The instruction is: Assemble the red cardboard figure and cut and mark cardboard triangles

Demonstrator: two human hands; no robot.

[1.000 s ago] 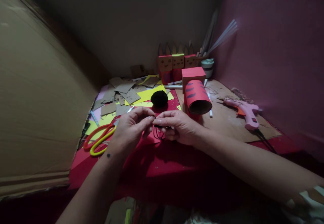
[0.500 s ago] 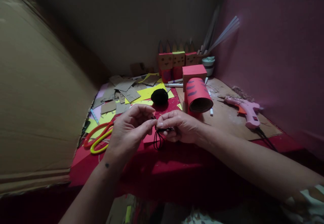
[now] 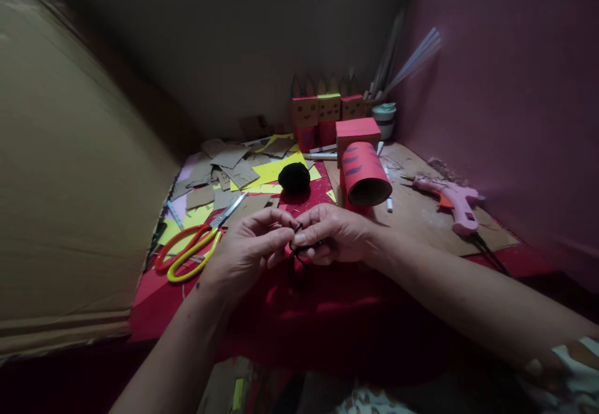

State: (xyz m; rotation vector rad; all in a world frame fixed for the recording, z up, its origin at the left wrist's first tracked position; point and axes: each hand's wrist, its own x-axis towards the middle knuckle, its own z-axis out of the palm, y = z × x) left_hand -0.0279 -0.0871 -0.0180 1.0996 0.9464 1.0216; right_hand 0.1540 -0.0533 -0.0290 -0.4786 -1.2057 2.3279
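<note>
Looped black yarn (image 3: 297, 263) is pinched between my two hands, which meet above the front of the red tabletop (image 3: 262, 314). My left hand (image 3: 255, 242) grips it between thumb and forefinger. Close against it, my right hand (image 3: 330, 234) pinches the yarn too, with loops hanging below the fingers. Just beyond them lies a black ball of yarn (image 3: 294, 178). Beside my left wrist rest scissors (image 3: 194, 253) with one red and one yellow handle, blades partly visible. To the right stands a red paper-covered tube with a box head (image 3: 362, 167), dark stripes on its side.
Cardboard scraps (image 3: 229, 155) and yellow paper (image 3: 276, 170) cover the back left. Several box-headed figures (image 3: 327, 111) stand at the back beside a lidded cup (image 3: 384, 120). A pink glue gun (image 3: 452, 198) lies on a cardboard sheet (image 3: 416, 233) at right. A cardboard panel (image 3: 70, 170) rises at left.
My left hand has come down and closer to my right hand, uncovering the scissor blades. The yarn loops have shifted slightly between the fingers.
</note>
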